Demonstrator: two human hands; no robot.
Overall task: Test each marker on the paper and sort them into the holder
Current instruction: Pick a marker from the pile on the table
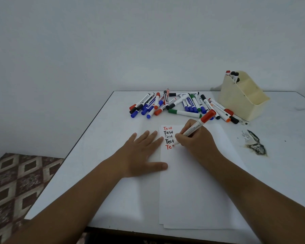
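Red marker is gripped in right hand in a writing hold, fingers curled round lower barrel. Tip is on paper at fifth line, where a red "Te" stands unfinished below four complete "Test" words (red, black, faint black, black). Long axis tilts up and away to the right of the hand; red cap appears posted on the far end.

Left hand lies flat, fingers straight and spread, pressing paper just left of the writing; index tip is near the word column.

Judgement: test stroke in progress, approx. halfway through the word; ink reads strong so far.

Holder stands beyond and to the right of right hand, well apart. Far-left compartment holds several markers, one red-capped and some black-capped; other compartments look empty from this angle. Right hand is nearer it, so drop-off is a forward-right reach, barrel needing to come upright.

Marker pile lies just beyond both hands, approx. two dozen untested, mixed blue, red, black, green. Task is early.

Table has a dark smear right of right hand.
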